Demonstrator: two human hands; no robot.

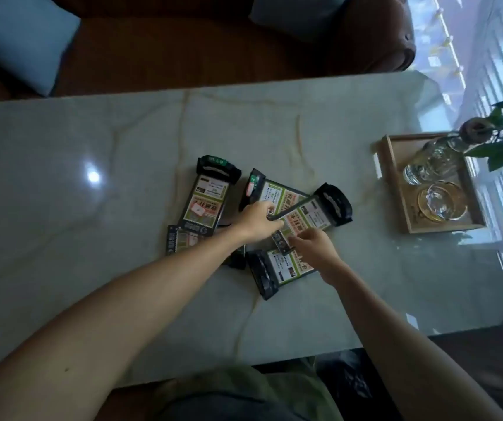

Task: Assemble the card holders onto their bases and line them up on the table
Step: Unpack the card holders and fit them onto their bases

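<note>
Several card holders with green and orange printed cards and black bases lie in a loose pile in the middle of the marble table. One card holder with its black base at the upper right is gripped at its left edge by my left hand. My right hand pinches the lower end of that same holder. Another holder lies flat to the left, one lies near me, and a loose card sits at the lower left.
A wooden tray with glasses stands at the right of the table, a small plant behind it. A brown sofa with blue cushions runs along the far side. The table's near edge is close to my body.
</note>
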